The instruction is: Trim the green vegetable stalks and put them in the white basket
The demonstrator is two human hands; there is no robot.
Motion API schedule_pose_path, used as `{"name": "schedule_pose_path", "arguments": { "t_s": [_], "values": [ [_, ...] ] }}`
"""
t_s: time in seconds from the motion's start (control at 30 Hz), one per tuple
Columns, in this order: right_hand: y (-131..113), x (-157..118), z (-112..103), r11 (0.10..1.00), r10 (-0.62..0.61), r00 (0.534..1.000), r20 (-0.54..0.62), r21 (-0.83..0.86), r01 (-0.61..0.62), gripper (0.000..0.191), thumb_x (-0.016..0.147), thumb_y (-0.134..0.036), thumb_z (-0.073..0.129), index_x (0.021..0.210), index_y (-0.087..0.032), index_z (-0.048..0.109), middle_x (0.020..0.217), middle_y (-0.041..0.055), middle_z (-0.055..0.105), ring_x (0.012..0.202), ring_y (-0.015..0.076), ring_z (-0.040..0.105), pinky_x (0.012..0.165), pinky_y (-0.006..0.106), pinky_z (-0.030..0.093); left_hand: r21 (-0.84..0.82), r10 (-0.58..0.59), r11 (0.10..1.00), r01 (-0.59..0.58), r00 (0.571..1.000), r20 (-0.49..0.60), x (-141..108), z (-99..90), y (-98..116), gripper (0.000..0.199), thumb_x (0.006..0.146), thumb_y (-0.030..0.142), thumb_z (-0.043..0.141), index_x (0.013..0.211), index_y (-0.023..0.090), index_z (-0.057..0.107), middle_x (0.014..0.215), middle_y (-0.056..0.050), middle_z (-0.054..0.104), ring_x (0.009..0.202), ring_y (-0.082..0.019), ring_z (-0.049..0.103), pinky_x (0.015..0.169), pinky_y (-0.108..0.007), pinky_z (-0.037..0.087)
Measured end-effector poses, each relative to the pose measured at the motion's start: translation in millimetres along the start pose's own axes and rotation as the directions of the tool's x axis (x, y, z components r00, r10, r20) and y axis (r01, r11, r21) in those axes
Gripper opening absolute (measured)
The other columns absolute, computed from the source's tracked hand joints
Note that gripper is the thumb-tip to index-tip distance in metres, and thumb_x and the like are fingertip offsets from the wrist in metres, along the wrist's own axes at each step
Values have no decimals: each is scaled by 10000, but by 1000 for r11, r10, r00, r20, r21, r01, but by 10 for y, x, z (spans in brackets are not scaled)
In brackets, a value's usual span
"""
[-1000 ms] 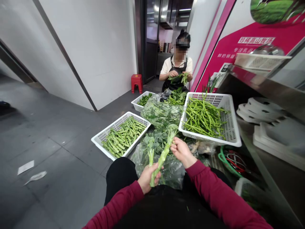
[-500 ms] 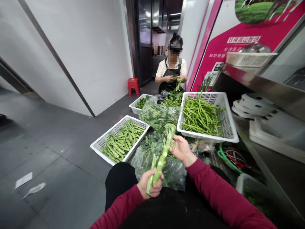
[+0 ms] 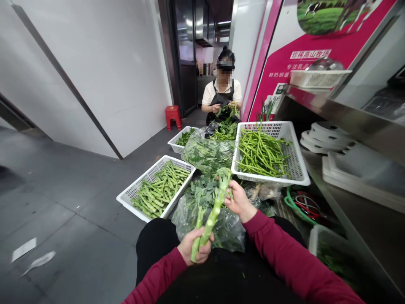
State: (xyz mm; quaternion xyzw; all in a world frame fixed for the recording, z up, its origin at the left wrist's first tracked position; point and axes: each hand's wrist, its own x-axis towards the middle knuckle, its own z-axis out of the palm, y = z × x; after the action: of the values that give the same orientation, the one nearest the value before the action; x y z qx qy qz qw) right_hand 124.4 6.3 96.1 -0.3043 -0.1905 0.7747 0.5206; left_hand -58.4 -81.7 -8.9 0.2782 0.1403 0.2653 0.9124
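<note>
My left hand [image 3: 198, 246] is wrapped round the lower ends of a thick, pale green Chinese broccoli stalk [image 3: 212, 217] and a thinner one [image 3: 198, 223]. The thick stalk slants up and to the right, its budded top farthest from me. Near that top, my right hand [image 3: 237, 198] is closed in a pinch at the stalk's side, with a bit of green at the fingertips. Under both hands lies a clear plastic bag [image 3: 229, 230] with leafy greens [image 3: 202, 194] in it.
A white basket [image 3: 126, 197] of trimmed stalks sits left; another basket [image 3: 300, 169] holds long thin green stems at right. Beyond, a person [image 3: 223, 90] handles greens beside a smaller basket [image 3: 177, 147]. A red stool [image 3: 173, 116] stands by the doorway. A metal shelf [image 3: 335, 101] borders the right.
The whole view has shifted slightly, so most things sit a little farther left. Both hands keep their places on the stalks; the co-worker's hands have moved a little.
</note>
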Motion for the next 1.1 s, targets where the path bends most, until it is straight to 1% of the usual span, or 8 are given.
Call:
{"name": "schedule_pose_path", "arguments": {
  "t_s": [0.1,0.2,0.3,0.4,0.57,0.77,0.93,1.1],
  "values": [
    [49,-30,-64,961,267,948,174,-114,-250,163,670,-263,543,793,-156,547,416,-91,328,303,23,183,295,142,97,155,46,988,-18,983,-177,-9,23,12,336,802,424,432,831,115,562,405,41,409,259,-50,318,288,-151,230],
    [231,-50,-139,860,464,881,92,-286,-423,162,664,-215,536,814,-157,555,430,-74,394,289,20,202,298,137,99,294,147,954,-60,947,-284,25,85,50,359,763,464,489,813,115,559,395,50,413,259,-50,333,291,-157,239],
    [354,0,-275,942,227,969,-98,-231,-245,114,650,-204,510,758,-169,524,416,-64,394,308,51,298,299,150,178,513,331,853,-93,856,-396,80,141,82,375,724,479,547,773,108,562,426,39,458,288,-44,362,317,-159,244],
    [272,55,-438,984,12,974,-227,-169,-52,88,610,-179,498,683,-184,449,442,-57,407,326,44,301,304,143,172,652,502,757,-46,678,-536,112,135,76,380,659,451,625,801,102,574,477,24,514,343,-56,402,367,-178,293],
    [89,-53,-432,935,-206,976,-74,-309,174,232,583,-132,565,746,-208,418,545,-71,429,368,34,312,323,139,138,814,740,577,59,383,-552,99,56,38,332,631,382,658,848,137,603,713,-45,625,676,-171,560,632,-265,428],
    [214,-61,-118,837,-326,944,-53,-479,263,258,667,-339,616,679,-190,405,477,-95,309,366,35,272,328,162,144,916,875,393,84,273,-400,74,21,32,293,661,368,633,889,186,620,959,-93,607,968,-240,515,878,-332,360],
    [291,-17,-58,841,-402,904,-147,-451,300,220,632,-291,606,754,-186,456,530,-80,376,396,42,330,331,150,160,856,808,515,46,308,-502,93,26,1,362,655,409,628,903,147,603,828,-59,623,780,-191,559,735,-293,420],
    [307,-111,-68,925,-272,962,12,-273,265,255,659,-225,557,900,-203,474,539,-84,369,397,36,303,341,137,167,425,330,904,-49,712,-620,69,164,2,458,662,502,599,939,142,538,567,37,477,396,-47,355,366,-177,261]
  ]
}}
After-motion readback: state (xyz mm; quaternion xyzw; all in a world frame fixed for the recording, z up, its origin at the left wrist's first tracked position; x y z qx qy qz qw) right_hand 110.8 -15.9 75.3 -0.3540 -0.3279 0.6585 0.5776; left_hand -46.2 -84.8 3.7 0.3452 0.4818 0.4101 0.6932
